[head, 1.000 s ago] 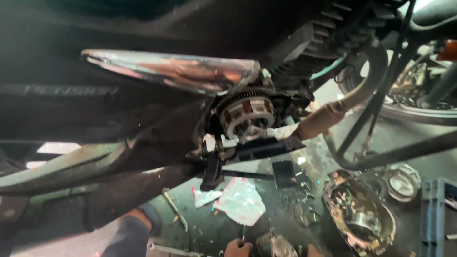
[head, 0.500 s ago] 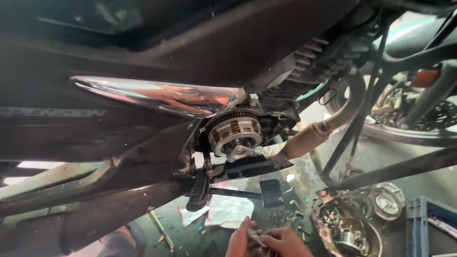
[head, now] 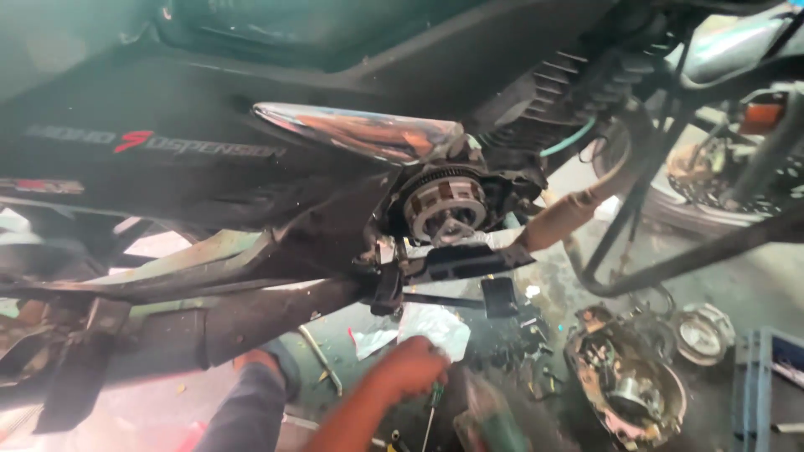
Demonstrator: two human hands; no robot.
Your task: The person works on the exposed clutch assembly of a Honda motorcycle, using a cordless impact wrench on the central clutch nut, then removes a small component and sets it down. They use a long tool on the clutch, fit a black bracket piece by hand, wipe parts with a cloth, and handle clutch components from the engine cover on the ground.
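Motorbike clutch (head: pixel 444 209) laid bare, cover (head: pixel 626 387) off on floor.
Screwdriver (head: pixel 431 402) is gripped by right hand (head: pixel 410 368); left hand cannot be seen.

The oily floor (head: pixel 754 289) carries a removed engine cover (head: pixel 624 389), a white rag (head: pixel 434 328), a wrench (head: pixel 321 360) and scattered small parts (head: pixel 523 335).

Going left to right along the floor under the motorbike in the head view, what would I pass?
Dark sleeve → hand beside white crumpled paper → screwdriver with green handle → removed engine cover lying open → small round metal part → blue crate.
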